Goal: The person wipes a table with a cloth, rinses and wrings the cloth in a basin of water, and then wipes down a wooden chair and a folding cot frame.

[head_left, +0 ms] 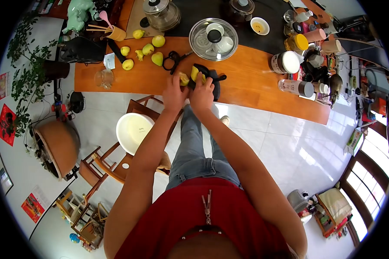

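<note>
At the table's near edge, my left hand (pixel 174 96) is closed around a yellow fruit (pixel 184 79). Close beside it, my right hand (pixel 202 96) has its fingers bent over another yellow piece of fruit (pixel 194 72); whether both pieces belong to one fruit I cannot tell. Under and beside the right hand lies a dark object (pixel 216 82) with a black strap-like end, its kind unclear. Black-handled scissors (pixel 172 62) rest just beyond my left hand. Several yellow-green fruits (pixel 157 58) are scattered to the left of the scissors.
A glass lid (pixel 213 39) covers small white cups beyond my hands. A glass pot (pixel 162 15) and a white bowl (pixel 259 26) stand at the back. Jars (pixel 285 62) crowd the right end. A glass cup (pixel 104 79) sits left; a white basin (pixel 134 133) rests on a chair below.
</note>
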The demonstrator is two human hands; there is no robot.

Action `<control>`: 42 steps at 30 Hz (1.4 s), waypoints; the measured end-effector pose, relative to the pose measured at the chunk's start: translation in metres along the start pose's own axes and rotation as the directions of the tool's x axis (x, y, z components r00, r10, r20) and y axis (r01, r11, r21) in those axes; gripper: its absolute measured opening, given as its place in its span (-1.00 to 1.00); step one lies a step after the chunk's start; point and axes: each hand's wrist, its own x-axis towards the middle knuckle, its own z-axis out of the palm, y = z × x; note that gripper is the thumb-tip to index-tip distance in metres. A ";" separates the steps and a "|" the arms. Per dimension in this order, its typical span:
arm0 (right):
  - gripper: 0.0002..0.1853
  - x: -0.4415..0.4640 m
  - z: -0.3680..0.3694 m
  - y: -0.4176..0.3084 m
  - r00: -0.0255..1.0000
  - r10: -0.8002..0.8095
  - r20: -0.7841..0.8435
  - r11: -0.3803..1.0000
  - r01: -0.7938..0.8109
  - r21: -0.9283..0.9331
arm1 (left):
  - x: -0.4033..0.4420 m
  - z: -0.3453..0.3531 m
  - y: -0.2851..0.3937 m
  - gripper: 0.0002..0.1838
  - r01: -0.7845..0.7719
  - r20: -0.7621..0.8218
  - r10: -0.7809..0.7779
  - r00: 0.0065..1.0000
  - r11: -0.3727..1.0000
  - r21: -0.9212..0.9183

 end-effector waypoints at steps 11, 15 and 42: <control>-0.34 0.018 0.043 -0.050 0.976 -0.098 0.197 0.887 -0.004 0.461 | 0.013 -0.051 -0.134 -0.49 0.410 -0.295 -0.423 0.857 0.906 -0.109; -0.39 0.019 0.042 -0.040 0.986 -0.114 0.118 0.768 0.012 0.640 | 0.038 -0.045 -0.173 -0.39 0.339 -0.311 -0.457 0.833 0.867 -0.366; -0.40 -0.004 -0.019 0.013 0.976 -0.219 -0.004 0.801 0.182 0.570 | -0.023 -0.015 -0.068 -0.73 -0.253 -0.051 0.259 0.964 0.962 0.106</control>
